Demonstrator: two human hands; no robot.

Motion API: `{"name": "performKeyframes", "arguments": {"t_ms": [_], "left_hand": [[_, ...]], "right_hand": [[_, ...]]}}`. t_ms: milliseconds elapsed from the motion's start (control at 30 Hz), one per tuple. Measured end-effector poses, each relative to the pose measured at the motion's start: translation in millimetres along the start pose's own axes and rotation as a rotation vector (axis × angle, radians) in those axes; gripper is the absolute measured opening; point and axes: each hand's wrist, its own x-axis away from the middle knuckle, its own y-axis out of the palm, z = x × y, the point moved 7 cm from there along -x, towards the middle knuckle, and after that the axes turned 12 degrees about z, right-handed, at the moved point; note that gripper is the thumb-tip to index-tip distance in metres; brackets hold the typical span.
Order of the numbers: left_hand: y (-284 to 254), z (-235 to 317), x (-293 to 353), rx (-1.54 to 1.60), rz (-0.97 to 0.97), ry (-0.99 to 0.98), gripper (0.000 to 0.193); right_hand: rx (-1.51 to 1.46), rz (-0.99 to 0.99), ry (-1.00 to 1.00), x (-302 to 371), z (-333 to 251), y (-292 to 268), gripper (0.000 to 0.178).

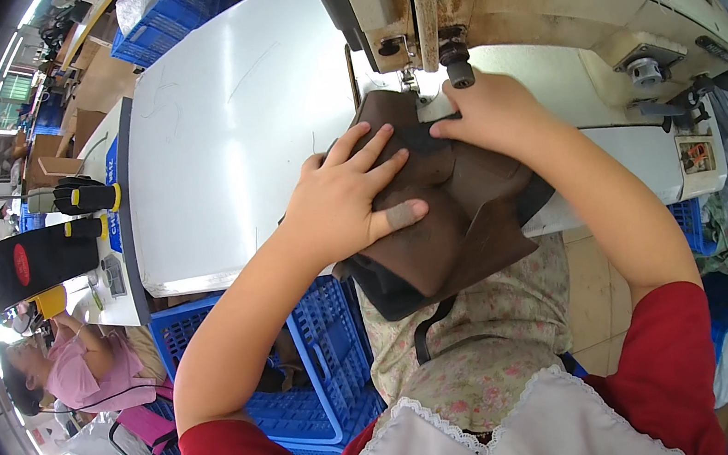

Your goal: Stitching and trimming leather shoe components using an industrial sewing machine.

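Observation:
A brown leather-like piece with black lining (426,237) lies under the needle area of a cream sewing machine (537,3), its near part hanging over the table edge toward my lap. My left hand (355,193) rests on the left part of the piece, fingers spread, with a grey-brown wrap on the thumb. Close to the presser foot (409,81), my right hand (487,112) grips the far right edge of the piece, its thumb on the black lining. The machine's black knob partly covers the right fingers, and the piece's underside is hidden.
The white table (233,153) stretches left with loose threads on it. Blue crates (323,364) stand below its front edge. Another blue crate (167,18) sits at the far left. A person in pink (95,363) works at a neighbouring table with a black bag (34,264).

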Motion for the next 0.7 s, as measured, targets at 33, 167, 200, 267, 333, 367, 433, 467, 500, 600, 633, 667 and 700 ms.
{"name": "performKeyframes", "arguments": {"t_ms": [33,167,200,267,333,367,433,467,500,600,633,667,700], "left_hand": [[3.5,2.6,-0.9,0.007,-0.001,0.000,0.075],[1.7,7.4,-13.7,-0.040,0.007,-0.039,0.079],[3.0,6.7,-14.0,-0.021,-0.081,-0.086,0.078],[1.3,9.7,-17.4,-0.033,-0.100,-0.077,0.080],[-4.5,11.8,-21.7,-0.050,-0.118,-0.070,0.081],[-6.7,12.8,-24.1,-0.027,-0.161,-0.074,0.082],[-4.9,12.4,-25.1,-0.003,-0.204,-0.075,0.084],[-3.6,11.1,-24.6,-0.010,-0.189,-0.077,0.085],[-1.5,9.5,-23.4,-0.015,-0.175,-0.081,0.086],[5.3,6.8,-19.3,-0.138,-0.061,0.049,0.090],[7.5,5.2,-18.3,-0.137,-0.065,0.049,0.090],[11.3,1.7,-17.4,-0.060,-0.106,-0.005,0.092],[14.8,-0.8,-18.0,0.018,-0.144,-0.056,0.095]], "right_hand": [[0.003,-0.006,0.002,0.1,3.3,1.4,0.046],[-0.074,0.182,0.041,-7.7,16.2,-6.7,0.043],[-0.042,0.167,0.052,-8.9,15.8,-6.3,0.040],[-0.011,0.150,0.064,-10.8,15.1,-7.0,0.037],[0.029,0.075,0.080,-12.1,14.6,-3.8,0.026],[0.027,0.073,0.080,-11.5,14.7,-0.9,0.026],[0.033,0.115,0.038,-9.5,13.6,3.6,0.018],[0.032,0.114,0.040,-7.8,14.5,6.7,0.018],[0.028,0.138,-0.047,-5.2,7.6,7.4,0.017],[0.038,0.172,-0.127,-2.7,-2.6,8.8,0.017],[0.055,0.185,-0.121,-2.4,-4.5,7.8,0.018],[-0.006,0.170,-0.112,-0.4,-5.1,5.7,0.022],[-0.064,0.156,-0.101,2.3,-5.7,-2.0,0.025]]}}
